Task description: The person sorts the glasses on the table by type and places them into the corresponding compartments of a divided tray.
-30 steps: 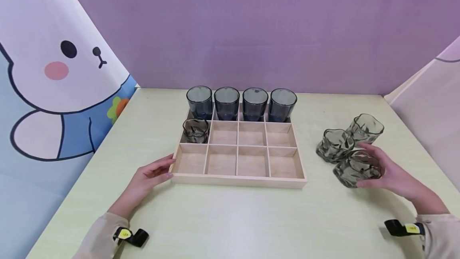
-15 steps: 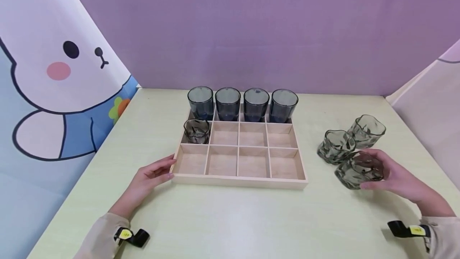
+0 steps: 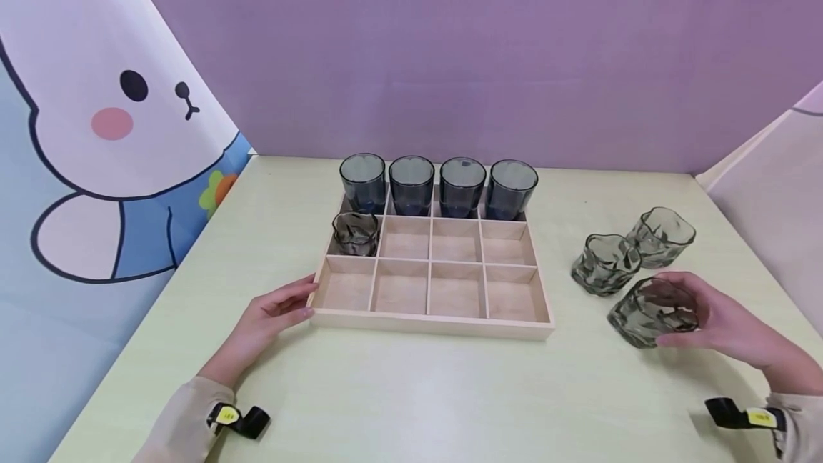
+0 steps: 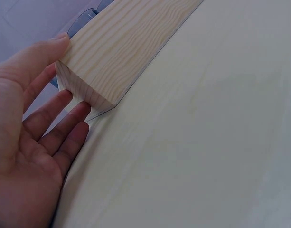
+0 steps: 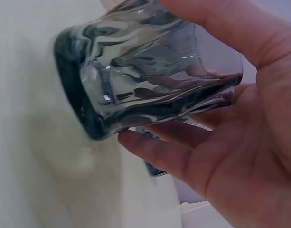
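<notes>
In the head view, my right hand grips a wavy-sided smoky grey glass, thumb and fingers around its sides. The right wrist view shows this glass tilted, its thick base toward the tabletop. Two similar wavy glasses, a nearer one and a farther one, stand just behind it. My left hand holds the front left corner of a divided wooden tray. In the left wrist view, the thumb lies at the corner's upper edge and fingertips touch its side.
Several taller blue-grey glasses fill the tray's back row. One wavy glass sits in the middle row's left compartment. The pale table meets a purple backdrop behind and a cartoon-printed sheet at left.
My right hand has closed its grip on the front wavy glass and drawn it slightly toward me, away from the other two. My left hand stays at the tray corner. The head view has shifted slightly.
</notes>
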{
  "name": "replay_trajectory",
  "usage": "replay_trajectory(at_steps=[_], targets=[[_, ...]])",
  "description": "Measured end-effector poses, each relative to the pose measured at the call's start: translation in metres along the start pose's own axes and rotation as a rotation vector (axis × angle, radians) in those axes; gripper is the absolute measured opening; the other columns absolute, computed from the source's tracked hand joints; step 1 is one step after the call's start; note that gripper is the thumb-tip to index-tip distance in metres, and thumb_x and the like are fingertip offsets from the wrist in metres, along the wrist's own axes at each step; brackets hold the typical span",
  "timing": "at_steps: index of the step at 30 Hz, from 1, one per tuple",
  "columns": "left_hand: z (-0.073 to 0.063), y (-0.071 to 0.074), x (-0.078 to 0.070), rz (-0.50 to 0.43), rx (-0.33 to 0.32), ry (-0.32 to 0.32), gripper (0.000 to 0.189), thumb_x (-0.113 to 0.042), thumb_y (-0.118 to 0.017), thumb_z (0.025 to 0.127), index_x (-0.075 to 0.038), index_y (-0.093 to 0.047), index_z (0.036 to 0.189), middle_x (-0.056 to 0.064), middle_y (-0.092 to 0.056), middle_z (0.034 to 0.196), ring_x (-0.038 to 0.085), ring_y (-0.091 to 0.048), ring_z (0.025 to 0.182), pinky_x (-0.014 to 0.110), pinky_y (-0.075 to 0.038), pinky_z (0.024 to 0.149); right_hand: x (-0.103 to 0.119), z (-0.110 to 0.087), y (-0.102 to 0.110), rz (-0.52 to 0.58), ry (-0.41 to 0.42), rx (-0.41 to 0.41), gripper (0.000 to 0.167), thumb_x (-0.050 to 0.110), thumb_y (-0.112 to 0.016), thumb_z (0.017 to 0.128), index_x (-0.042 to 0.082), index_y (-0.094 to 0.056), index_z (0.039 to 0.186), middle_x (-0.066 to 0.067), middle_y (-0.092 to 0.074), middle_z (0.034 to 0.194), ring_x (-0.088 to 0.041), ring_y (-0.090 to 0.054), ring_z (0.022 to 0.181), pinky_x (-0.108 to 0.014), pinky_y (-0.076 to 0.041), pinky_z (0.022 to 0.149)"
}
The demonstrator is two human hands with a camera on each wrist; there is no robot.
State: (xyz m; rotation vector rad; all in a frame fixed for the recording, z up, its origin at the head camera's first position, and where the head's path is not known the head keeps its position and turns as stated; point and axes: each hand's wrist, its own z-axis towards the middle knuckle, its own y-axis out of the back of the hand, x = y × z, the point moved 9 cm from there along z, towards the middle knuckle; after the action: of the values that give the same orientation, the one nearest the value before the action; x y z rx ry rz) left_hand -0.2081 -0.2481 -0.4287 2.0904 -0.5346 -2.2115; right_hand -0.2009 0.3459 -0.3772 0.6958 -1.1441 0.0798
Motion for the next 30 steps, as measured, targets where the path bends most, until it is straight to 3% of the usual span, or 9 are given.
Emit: replay_trajectory(at_steps=[15,23,30], targets=[[0.000,0.000,0.000,0.005,-0.003,0.010,0.045,-0.005,-0.070,0.093,0.007,-0.057,0.134,0.023,-0.042,0.149,-0.005,-0.056,0.114,0.018,-0.049,0.091,0.037,0.017,-0.006,-0.130,0.044,0.063,0.088,-0.025,-0.079,0.061,-0.012,-0.038,0.138,0.005,-0.059,0.134,0.000,-0.054,0.121,-0.010,-0.043,0.094],[-0.001,0.000,0.000,0.008,-0.005,0.013,0.044,-0.006,-0.070,0.093,0.006,-0.058,0.134,0.022,-0.043,0.149,-0.005,-0.055,0.114,0.017,-0.048,0.092,0.056,0.032,-0.016,-0.274,0.014,0.062,0.091,-0.010,-0.089,0.060,-0.005,-0.043,0.139,0.010,-0.059,0.132,0.004,-0.053,0.118,-0.010,-0.046,0.086],[-0.002,0.000,-0.001,0.011,-0.011,0.013,0.045,-0.005,-0.070,0.093,0.007,-0.057,0.134,0.022,-0.042,0.149,-0.006,-0.055,0.114,0.017,-0.048,0.092,0.067,0.048,-0.022,-0.456,-0.013,0.048,0.092,0.009,-0.096,0.057,0.003,-0.050,0.136,0.020,-0.059,0.126,0.007,-0.054,0.109,-0.022,-0.051,0.070]])
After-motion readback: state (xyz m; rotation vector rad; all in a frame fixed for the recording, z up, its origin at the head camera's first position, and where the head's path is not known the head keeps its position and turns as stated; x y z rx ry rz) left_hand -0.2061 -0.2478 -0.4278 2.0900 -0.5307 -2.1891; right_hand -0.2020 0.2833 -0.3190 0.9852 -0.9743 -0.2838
